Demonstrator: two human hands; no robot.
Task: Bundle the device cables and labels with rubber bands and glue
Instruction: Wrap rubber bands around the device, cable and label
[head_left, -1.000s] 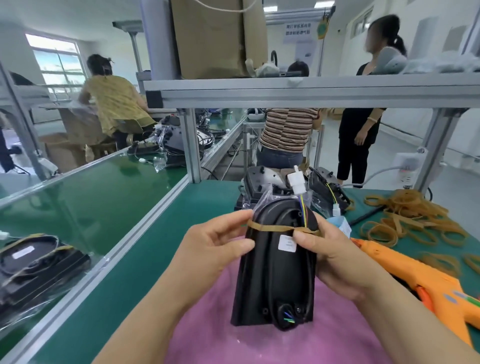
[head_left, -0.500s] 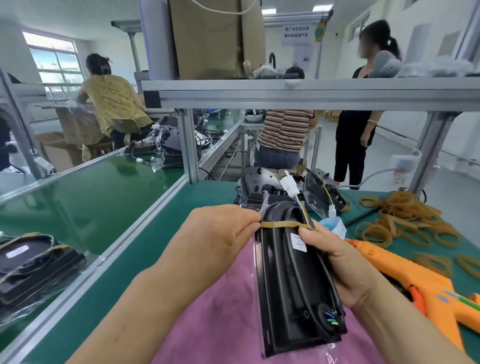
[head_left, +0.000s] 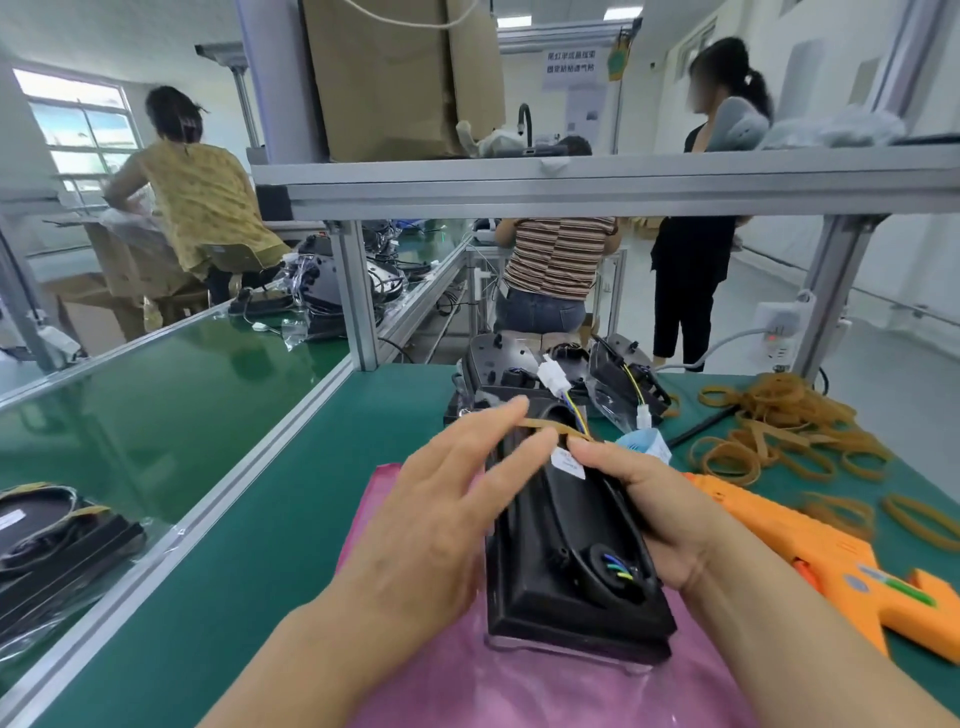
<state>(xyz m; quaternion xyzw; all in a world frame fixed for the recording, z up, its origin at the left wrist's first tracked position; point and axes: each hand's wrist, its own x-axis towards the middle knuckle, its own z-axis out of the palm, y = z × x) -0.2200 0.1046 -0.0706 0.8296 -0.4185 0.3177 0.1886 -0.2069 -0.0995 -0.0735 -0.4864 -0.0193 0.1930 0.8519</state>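
Green bench (head_left: 260, 519); device (head_left: 561, 525) points lengthwise away; right hand (head_left: 660, 509) grips it, left hand (head_left: 436, 514) outstretched.

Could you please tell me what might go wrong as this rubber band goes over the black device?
The rubber band is stretched between the left hand and the right hand; it could slip off and snap away. It crosses the thin wires under the white connector, so it may pinch or tug them. The white label just below could get creased.
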